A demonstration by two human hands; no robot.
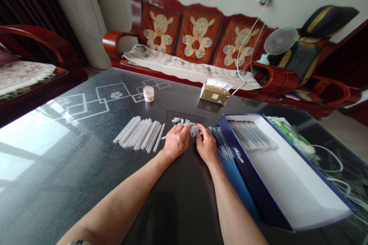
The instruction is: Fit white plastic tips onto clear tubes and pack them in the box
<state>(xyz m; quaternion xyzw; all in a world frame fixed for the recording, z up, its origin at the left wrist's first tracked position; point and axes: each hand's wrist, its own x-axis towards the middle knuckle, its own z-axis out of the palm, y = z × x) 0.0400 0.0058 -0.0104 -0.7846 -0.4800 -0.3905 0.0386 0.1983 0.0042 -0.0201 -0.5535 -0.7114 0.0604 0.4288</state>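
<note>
Seated view over a dark, glossy table (184,199), with both forearms reaching forward from the lower edge. The left hand (176,141) and the right hand (207,146) lie close together but apart, a narrow gap between them. A loose heap of small, pale, cap-like pieces (180,121) lies at and just beyond the fingertips, spreading across the gap; the fingers of both hands are bent inward over its near edge. Whether either hand is closed on a piece cannot be told, since the fingers hide the contact. A slender pointed tip (163,138) shows just beside the outer edge of the left hand; its other end is hidden.

To the left of the left hand, well clear of it, a row of translucent white tubes (140,134) lies side by side, slanting. Just to the right of the right hand, a bundle of thin rods (222,141) lies along the outer wall of an open blue box (283,172) with a white interior. Similar thin rods (253,134) fill the far end of this box.

Beyond the heap stand a small lidded jar (148,94), toward the left, and a tissue box (215,93), toward the right. A green-and-white packet (290,134) lies past the blue box. A wooden settee (117,44) occupies the background.
</note>
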